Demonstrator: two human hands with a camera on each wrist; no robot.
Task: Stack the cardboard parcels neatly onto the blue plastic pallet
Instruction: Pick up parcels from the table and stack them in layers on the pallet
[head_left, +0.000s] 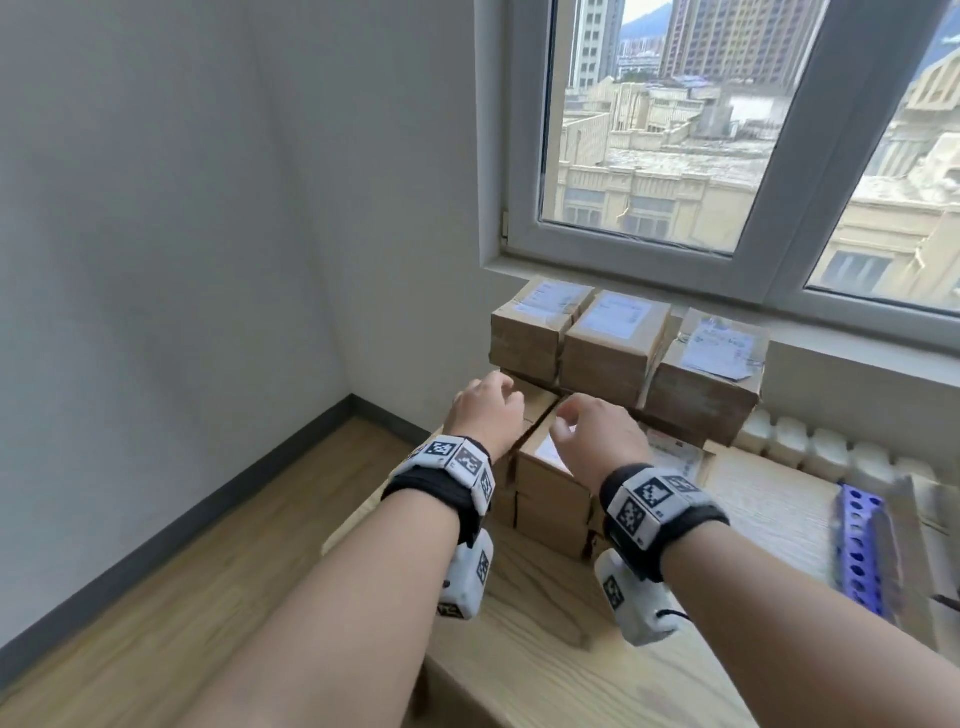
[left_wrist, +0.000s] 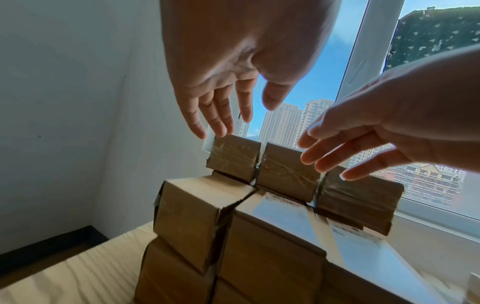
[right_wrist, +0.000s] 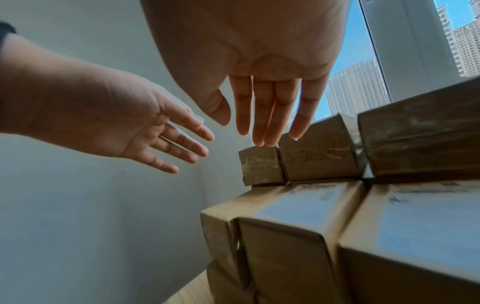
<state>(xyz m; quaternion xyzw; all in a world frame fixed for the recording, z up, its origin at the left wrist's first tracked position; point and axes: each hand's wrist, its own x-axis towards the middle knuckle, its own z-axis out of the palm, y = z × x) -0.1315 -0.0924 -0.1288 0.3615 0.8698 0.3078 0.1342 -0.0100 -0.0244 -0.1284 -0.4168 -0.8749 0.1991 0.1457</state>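
Note:
Brown cardboard parcels stand stacked on a pale wooden table (head_left: 545, 639) under the window. Three labelled parcels form the top back row: left (head_left: 527, 332), middle (head_left: 613, 343), right (head_left: 706, 379). Lower parcels (head_left: 550, 488) stand in front of them. My left hand (head_left: 488, 410) and right hand (head_left: 587, 426) hover side by side over the front parcels, holding nothing. The left wrist view shows the left hand (left_wrist: 246, 119) with straight fingers just short of the top left parcel (left_wrist: 233, 158). In the right wrist view the right hand (right_wrist: 267, 123) reaches with straight fingertips (right_wrist: 262, 142) to the top edge of that row (right_wrist: 319, 156).
A blue plastic piece with holes (head_left: 857, 551), which looks like the pallet, lies at the table's right side, partly covered. A white ribbed radiator (head_left: 831, 452) runs below the window sill (head_left: 857, 358). A white wall and wooden floor (head_left: 182, 571) are to the left.

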